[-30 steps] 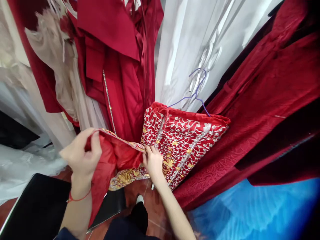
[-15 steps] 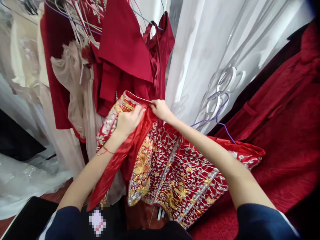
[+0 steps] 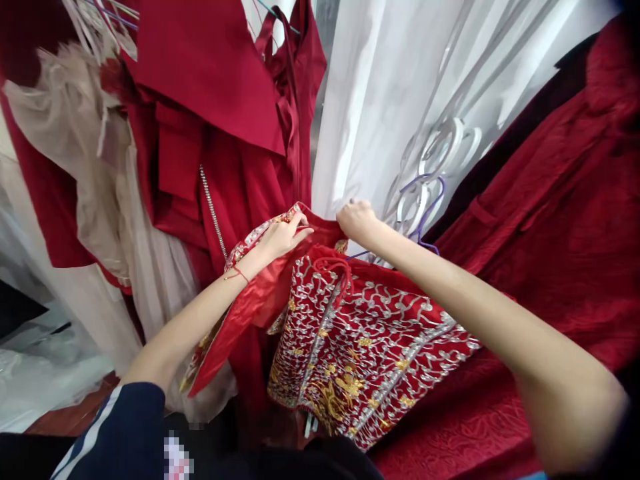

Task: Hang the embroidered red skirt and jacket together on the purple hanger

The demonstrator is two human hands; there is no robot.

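My left hand (image 3: 284, 235) pinches the upper edge of a red embroidered jacket (image 3: 257, 293), its thumb resting on the shiny red lining. At the other end of that edge, my right hand (image 3: 356, 220) is closed in a fist around the cloth, so the edge runs stretched between the two hands. Just below hangs a red embroidered skirt (image 3: 360, 340) with silver and gold patterns and a tied red cord (image 3: 336, 268) at its waist. Part of a purple hanger (image 3: 425, 217) shows behind my right forearm.
Plain red dresses (image 3: 215, 80) and a beige sheer gown (image 3: 75, 127) hang at the left. White curtain cloth (image 3: 375, 100) with white rings (image 3: 443, 150) is behind. A dark red patterned garment (image 3: 565, 253) fills the right. Clear plastic (image 3: 55, 380) lies at lower left.
My right hand has moved away from my left, spreading the jacket's edge between them. The jacket has shifted right, its front panel swinging behind the skirt. The view has turned slightly right.
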